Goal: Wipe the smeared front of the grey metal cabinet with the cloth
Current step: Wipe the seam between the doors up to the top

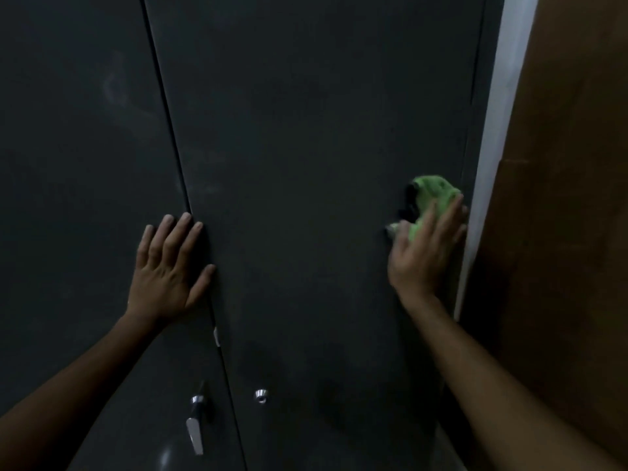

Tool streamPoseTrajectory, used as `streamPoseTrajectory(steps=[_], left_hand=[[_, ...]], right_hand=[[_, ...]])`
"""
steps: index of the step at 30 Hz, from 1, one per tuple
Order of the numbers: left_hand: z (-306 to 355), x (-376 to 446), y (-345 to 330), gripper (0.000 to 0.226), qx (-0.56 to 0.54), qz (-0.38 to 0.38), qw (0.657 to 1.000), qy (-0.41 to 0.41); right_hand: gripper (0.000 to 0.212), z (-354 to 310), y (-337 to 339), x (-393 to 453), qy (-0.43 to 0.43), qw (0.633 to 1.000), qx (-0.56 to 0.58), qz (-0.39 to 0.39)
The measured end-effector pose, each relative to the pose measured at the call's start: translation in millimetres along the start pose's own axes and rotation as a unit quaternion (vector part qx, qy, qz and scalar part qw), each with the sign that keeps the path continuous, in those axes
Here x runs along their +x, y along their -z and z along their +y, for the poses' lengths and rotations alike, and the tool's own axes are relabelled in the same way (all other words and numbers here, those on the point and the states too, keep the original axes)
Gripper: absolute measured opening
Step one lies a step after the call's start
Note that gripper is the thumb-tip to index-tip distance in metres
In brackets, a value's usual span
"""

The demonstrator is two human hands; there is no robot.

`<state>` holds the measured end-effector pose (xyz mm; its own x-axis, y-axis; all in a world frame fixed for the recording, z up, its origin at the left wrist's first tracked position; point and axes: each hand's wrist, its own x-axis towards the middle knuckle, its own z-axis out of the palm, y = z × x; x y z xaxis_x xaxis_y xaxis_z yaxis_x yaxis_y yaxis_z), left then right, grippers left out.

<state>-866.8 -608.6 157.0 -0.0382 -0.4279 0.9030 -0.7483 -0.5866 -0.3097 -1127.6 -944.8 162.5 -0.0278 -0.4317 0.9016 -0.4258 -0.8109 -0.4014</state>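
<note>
The grey metal cabinet [306,130] fills the view with two tall doors that meet at a slanting seam. Pale smears show on the left door's upper part and beside the seam. My right hand [424,253] presses a green cloth [433,195] flat against the right door near its right edge, fingers straight over the cloth. My left hand [170,266] rests flat with spread fingers across the seam between the two doors.
A chrome lever handle [195,426] sits low on the left door and a round lock [261,396] on the right door. A white wall strip [492,164] and a brown panel [571,198] border the cabinet on the right.
</note>
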Motion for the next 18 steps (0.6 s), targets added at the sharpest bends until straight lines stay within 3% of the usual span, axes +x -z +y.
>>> streamPoseTrajectory(steps=[2,4,5,6,10,12,16,18], left_hand=[[1.0,-1.6,0.0,0.076,0.009,-0.001,1.0,0.001],[-1.0,-2.4,-0.7,0.076,0.017,-0.002,1.0,-0.001],[-1.7,-2.5,-1.3,0.076,0.017,-0.001,1.0,-0.004],[-2.3,-2.2,-2.5,0.077,0.018,0.002,1.0,-0.006],[-0.1,-3.1,-4.1,0.079,0.027,0.0,1.0,-0.006],[3.5,-1.0,-2.3,0.078,0.025,-0.006,1.0,0.001],[10.8,1.0,6.2,0.077,0.013,-0.029,0.999,0.017],[11.9,3.4,13.9,0.076,0.002,-0.043,0.999,0.027]], right_hand=[[0.063,-18.5,-10.2,-14.0,0.11,0.993,-0.001,-0.037],[0.064,5.1,-6.7,-52.6,0.255,0.96,-0.038,-0.114],[0.065,29.4,2.5,-67.9,0.272,0.951,-0.065,-0.134],[0.066,52.3,14.8,-76.9,0.247,0.953,-0.09,-0.149],[0.071,76.7,42.4,-44.5,-0.025,0.984,-0.075,-0.16],[0.071,46.4,38.8,-1.6,-0.024,0.99,-0.037,-0.136],[0.069,-40.8,13.4,45.7,0.158,0.982,-0.01,-0.1],[0.072,-70.8,-0.3,28.4,0.298,0.946,-0.007,-0.13]])
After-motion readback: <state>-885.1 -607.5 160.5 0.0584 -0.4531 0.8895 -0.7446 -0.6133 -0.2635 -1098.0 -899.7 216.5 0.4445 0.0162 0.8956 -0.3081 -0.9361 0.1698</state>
